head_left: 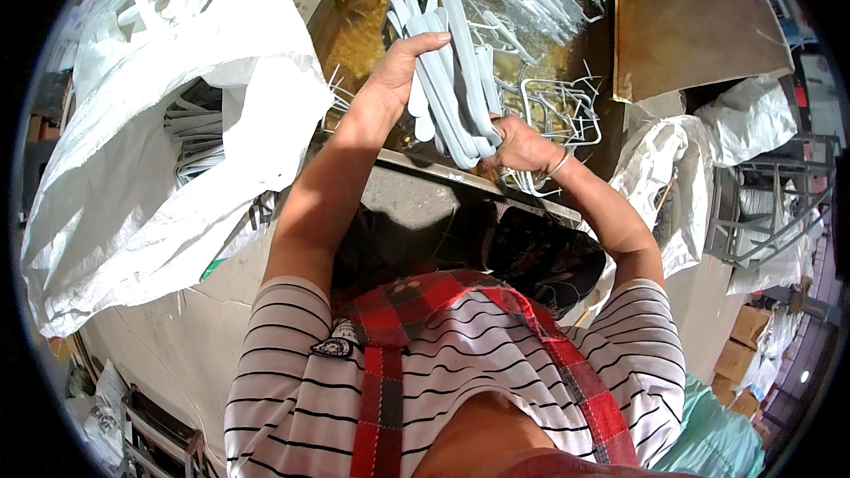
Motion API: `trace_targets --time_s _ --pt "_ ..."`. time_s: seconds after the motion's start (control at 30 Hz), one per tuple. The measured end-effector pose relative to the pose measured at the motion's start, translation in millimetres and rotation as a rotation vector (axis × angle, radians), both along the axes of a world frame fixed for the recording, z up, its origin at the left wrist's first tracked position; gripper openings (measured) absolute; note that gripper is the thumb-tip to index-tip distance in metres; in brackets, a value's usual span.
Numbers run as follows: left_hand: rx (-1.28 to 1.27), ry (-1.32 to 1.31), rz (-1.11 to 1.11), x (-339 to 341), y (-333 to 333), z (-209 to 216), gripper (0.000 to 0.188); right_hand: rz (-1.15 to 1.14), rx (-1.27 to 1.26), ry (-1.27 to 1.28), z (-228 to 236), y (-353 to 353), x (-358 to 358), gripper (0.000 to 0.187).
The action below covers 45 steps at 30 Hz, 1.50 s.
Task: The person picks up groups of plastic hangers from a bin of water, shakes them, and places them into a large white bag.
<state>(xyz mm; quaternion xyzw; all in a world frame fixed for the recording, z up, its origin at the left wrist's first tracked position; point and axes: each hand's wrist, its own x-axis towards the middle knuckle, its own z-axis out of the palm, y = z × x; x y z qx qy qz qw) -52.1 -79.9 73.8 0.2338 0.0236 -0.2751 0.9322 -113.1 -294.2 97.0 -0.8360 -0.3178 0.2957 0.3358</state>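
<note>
A bundle of long, flat, light-grey bars with rounded ends is held up over the edge of a tank. My left hand grips its left side, thumb laid across the bars. At the lower right end of the bundle, my right hand has its fingers closed round the bars. Below and beyond lies the tank of brownish liquid. Bent grey metal pieces are heaped in it, and several flat grey bars lie farther back in the liquid.
A large white woven sack on the left holds stacked grey pieces. To the right stand a brown board, another white sack and a metal rack. Cardboard boxes are stacked at the far right. The tank's front rim runs below my hands.
</note>
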Motion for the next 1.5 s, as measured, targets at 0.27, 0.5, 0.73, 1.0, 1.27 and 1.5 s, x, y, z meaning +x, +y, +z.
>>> trace_targets --time_s 0.27,0.5,0.73,1.0,1.27,1.5 --pt "0.215 -0.066 0.157 3.5 -3.0 0.9 0.026 -0.488 0.572 0.157 17.5 -10.3 25.8 0.055" --pt "0.12 0.031 0.073 6.0 -10.4 -1.3 0.031 -0.217 0.101 -0.498 14.6 32.0 19.6 0.059" --pt "0.258 0.023 -0.053 -10.7 -2.7 30.1 0.032 -0.687 0.38 -0.155 4.6 -11.1 55.9 0.065" --pt "-0.462 -0.317 -0.089 -24.3 2.9 24.6 0.043 -0.456 0.84 1.037 -50.6 5.6 44.6 0.045" --pt "-0.744 -0.519 -0.145 -17.3 8.1 17.3 0.05 -0.344 1.052 1.087 -12.0 32.2 39.7 0.049" --pt "-0.73 -0.533 -0.163 -22.4 10.9 29.7 0.048 -0.507 1.0 0.884 5.0 33.0 28.8 0.044"
